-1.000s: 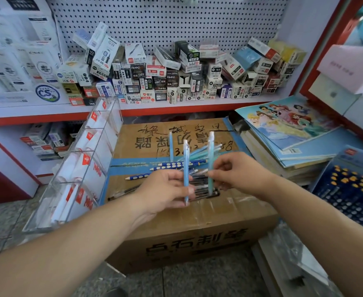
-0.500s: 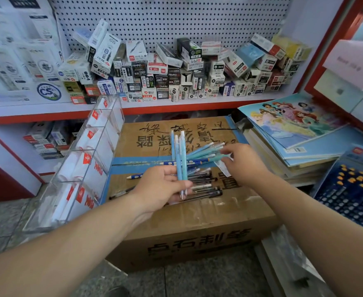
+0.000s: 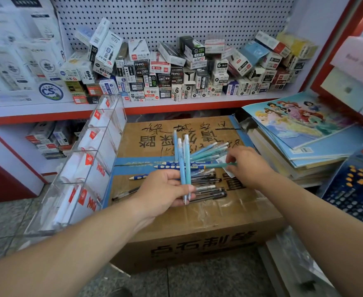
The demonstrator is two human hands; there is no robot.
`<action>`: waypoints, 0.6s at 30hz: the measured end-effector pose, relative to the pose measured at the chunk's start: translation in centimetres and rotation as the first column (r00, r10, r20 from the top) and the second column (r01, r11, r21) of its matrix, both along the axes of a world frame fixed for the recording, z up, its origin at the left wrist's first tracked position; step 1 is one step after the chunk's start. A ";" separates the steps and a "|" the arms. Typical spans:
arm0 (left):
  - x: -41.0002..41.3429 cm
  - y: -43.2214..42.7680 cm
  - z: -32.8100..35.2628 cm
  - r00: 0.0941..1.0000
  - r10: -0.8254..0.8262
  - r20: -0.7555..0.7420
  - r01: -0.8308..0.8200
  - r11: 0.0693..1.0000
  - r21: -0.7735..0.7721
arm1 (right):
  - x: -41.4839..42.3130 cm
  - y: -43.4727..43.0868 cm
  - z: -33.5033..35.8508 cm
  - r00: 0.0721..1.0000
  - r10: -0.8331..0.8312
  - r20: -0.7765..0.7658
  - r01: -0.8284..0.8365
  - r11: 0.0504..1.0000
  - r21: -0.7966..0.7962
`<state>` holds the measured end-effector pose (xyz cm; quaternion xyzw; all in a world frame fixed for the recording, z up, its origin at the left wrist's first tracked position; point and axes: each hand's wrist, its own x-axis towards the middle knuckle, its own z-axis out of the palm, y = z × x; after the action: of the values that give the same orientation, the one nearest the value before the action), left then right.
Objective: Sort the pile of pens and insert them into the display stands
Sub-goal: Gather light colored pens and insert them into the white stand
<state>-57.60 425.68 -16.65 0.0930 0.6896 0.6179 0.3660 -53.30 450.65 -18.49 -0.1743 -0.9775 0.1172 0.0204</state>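
Our left hand is closed around a small bundle of pale blue pens. It holds them low on their barrels, so the caps stand upright above the fist. Our right hand reaches into the far side of the pile, and its fingertips seem to pinch the end of a teal pen lying almost flat. The fingers hide the contact itself, so we say this with some caution.

The pile lies on top of a cardboard box, with teal pens fanned out at the back, spotted blue pencils across the middle and dark pens nearest us. The clear display stand leans just beside the box's left edge, well apart from both hands.

We judge these pens to be light, stiff and smooth-sided. Loose ones would likely roll or slide on the taped box top, and a bundle held loosely could fan apart. A single pen is best taken near mid-barrel between thumb and forefinger. The bundle wants a snug grip below its middle, leaving the upper ends free to guide into a compartment.
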 end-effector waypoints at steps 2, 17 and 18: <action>0.0 0.0 0.0 1.000 -0.001 -0.002 0.001 1.000 -0.005 | 0.3 0.1 0.1 0.999 0.001 0.050 -0.001 1.000 -0.005; 0.6 0.1 0.6 1.000 0.012 0.017 -0.012 1.000 0.020 | 3.5 -1.2 3.5 0.989 -0.145 0.029 0.148 0.966 -0.213; 0.6 0.2 0.7 1.000 0.010 0.027 -0.011 1.000 0.024 | 3.8 -2.1 3.9 0.986 -0.164 -0.012 0.148 0.917 -0.370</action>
<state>-56.96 425.90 -15.97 0.0856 0.6776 0.6293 0.3708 -49.53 448.54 -14.57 -0.2499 -0.9205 0.2998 0.0173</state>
